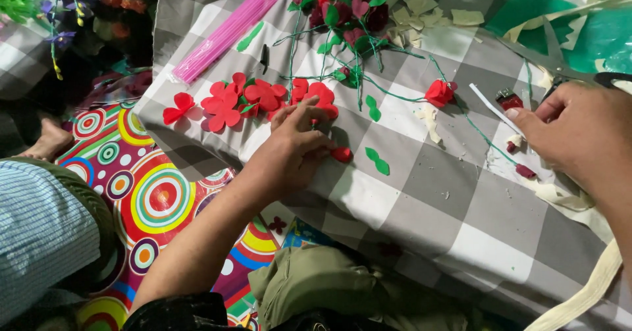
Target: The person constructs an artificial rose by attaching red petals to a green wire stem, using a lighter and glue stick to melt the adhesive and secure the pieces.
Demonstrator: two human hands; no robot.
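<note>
My left hand (296,147) lies on a grey and white checked cloth (421,212), fingers curled beside a small red paper piece (342,154). Just beyond its fingertips lie several red paper petal cut-outs (243,97). My right hand (579,133) rests at the right; its thumb and fingers pinch the end of a narrow white strip (490,107). A red paper rose on a green wire stem (439,93) lies between the two hands. Two green paper leaves (378,160) sit just right of the left hand.
A bundle of pink straws (224,35) lies at the upper left of the cloth. Finished paper flowers with green stems (345,15) are heaped at the top. Green paper sheets (579,35), beige scraps (428,12), a colourful circle-patterned mat (158,199) and a person's bare foot (49,140) surround it.
</note>
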